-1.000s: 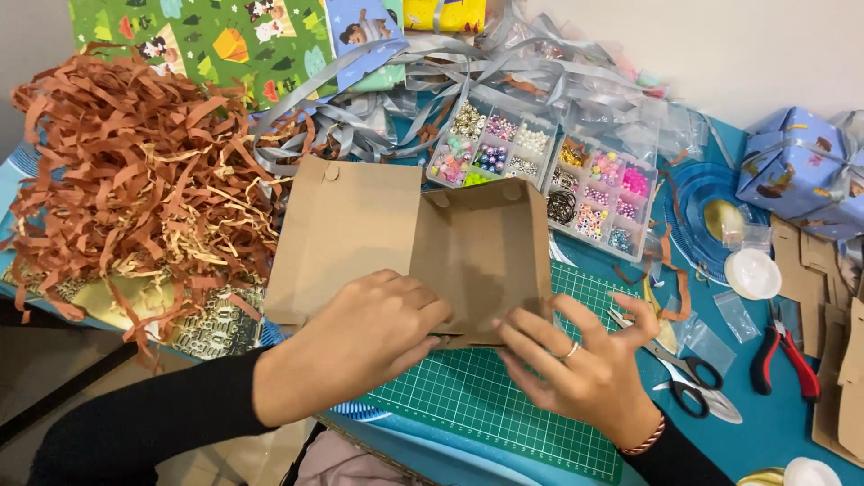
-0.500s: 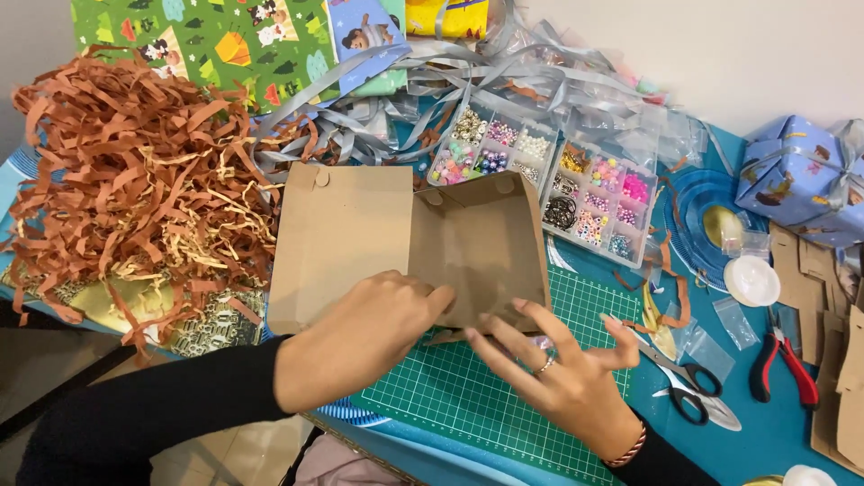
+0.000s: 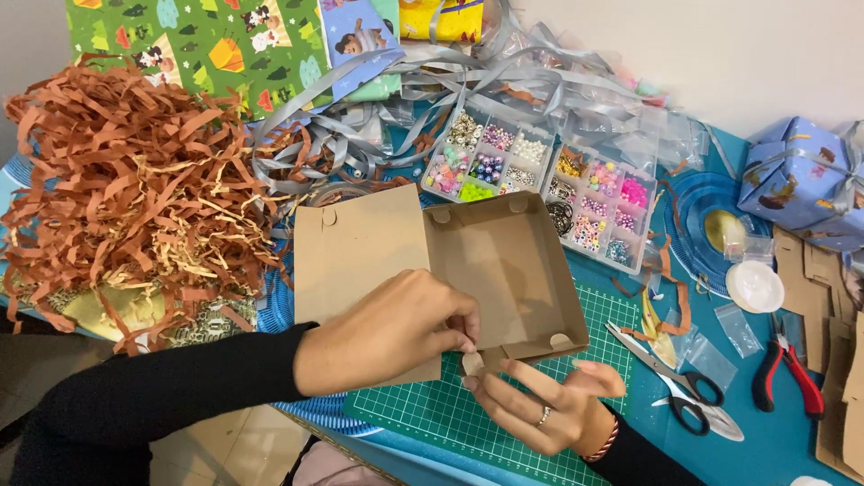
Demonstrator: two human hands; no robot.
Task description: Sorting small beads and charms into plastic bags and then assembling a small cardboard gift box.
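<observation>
Cardboard box (image 3: 504, 279), open and lying across the green cutting mat's (image 3: 468, 414) far edge, has its near tab pinched between our left hand (image 3: 391, 328) and right hand (image 3: 540, 405), with bead organiser (image 3: 549, 184) beyond and scissors (image 3: 675, 382) alongside.

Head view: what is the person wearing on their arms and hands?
Both arms are in long black sleeves. The left hand is bare, with nothing worn. The right hand has a silver ring on one finger and a thin reddish bracelet at the wrist.
</observation>
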